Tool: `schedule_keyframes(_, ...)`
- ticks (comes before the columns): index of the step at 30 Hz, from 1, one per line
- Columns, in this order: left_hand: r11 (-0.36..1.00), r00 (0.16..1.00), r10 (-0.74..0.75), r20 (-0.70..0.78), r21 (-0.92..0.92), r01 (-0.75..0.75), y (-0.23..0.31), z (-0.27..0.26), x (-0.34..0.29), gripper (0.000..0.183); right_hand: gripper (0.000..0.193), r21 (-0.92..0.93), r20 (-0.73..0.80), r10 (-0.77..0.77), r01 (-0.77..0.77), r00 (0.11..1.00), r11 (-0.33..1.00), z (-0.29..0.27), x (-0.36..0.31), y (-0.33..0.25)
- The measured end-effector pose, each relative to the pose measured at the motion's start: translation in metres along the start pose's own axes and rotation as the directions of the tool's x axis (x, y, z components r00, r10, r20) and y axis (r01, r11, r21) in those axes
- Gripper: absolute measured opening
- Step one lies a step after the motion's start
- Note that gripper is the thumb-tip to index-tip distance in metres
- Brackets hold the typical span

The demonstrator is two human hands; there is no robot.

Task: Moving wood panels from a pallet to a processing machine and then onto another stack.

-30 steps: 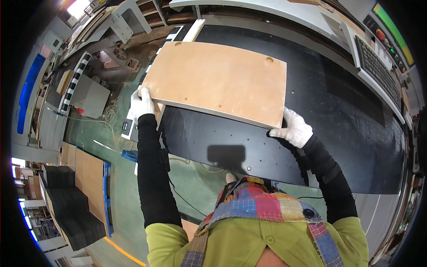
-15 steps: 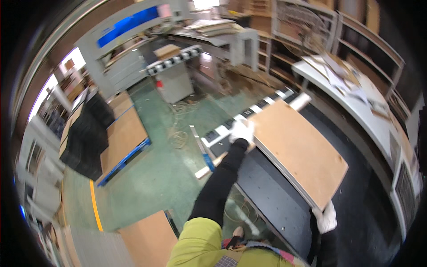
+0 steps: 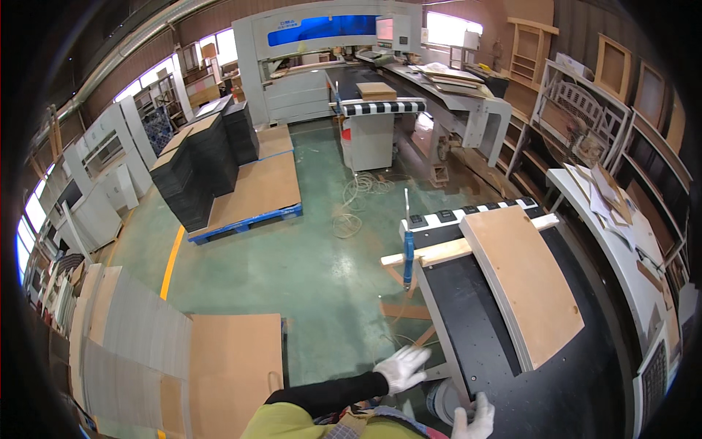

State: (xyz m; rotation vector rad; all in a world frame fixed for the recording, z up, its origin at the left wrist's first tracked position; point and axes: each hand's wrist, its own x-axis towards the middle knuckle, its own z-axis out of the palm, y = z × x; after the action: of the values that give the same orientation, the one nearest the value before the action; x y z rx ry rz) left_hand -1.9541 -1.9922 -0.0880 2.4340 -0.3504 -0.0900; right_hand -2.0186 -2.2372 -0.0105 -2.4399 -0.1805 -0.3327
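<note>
The tan board [image 3: 523, 282], perhaps several stacked, lay right of centre on the dark worktop [image 3: 475, 344], with neither hand on it. In the lower middle the left hand [image 3: 404, 370] hung free, its fingers stretched and slightly apart, holding nothing. The right hand [image 3: 475, 420], at the bottom edge beside the worktop's near end, had its fingers apart and seemed empty; whether it touched the edge, I cannot tell.

The board could have rocked or slid if bumped, because its far end appeared to lie over a pale wooden strip [image 3: 439, 252] and the surface looked slick. A sleeve catching the blue-handled tool [image 3: 409, 256] by the strip's left end could have knocked it down.

The board was smooth, flat and matt, with straight, layered pale sides and small round marks near its corners. The strip was rough, squared timber; the worktop, glossy and dotted with small holes
</note>
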Motion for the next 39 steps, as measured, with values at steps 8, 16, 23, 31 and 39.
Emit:
schedule_keyframes(8,0.26,0.228,-0.94,0.255,0.099,0.96,-0.231,0.02,-0.198,0.051,0.042,0.41,0.641,0.03,-0.375,0.767,0.832,0.132,0.03,-0.048)
schedule_keyframes(16,-0.005,-0.001,-0.995,0.104,-0.033,0.999,-0.395,0.01,-0.363,0.04,0.041,0.344,0.881,-0.129,-0.429,0.455,0.835,0.338,0.158,-0.257)
schedule_keyframes(23,0.048,0.067,-0.987,0.145,-0.124,0.991,-0.504,-0.097,-0.331,0.043,0.043,0.395,0.909,-0.315,-0.326,0.272,0.859,0.473,0.246,-0.4)
schedule_keyframes(31,-0.092,0.027,-0.952,0.304,-0.372,0.924,-0.656,-0.274,-0.153,0.056,0.039,0.319,0.908,-0.196,-0.306,0.37,0.897,0.597,0.385,-0.434)
schedule_keyframes(39,0.004,0.088,-0.93,0.358,-0.229,0.973,-0.817,-0.404,-0.02,0.055,0.035,0.431,0.8,-0.173,-0.35,0.575,0.832,0.733,0.605,-0.521)
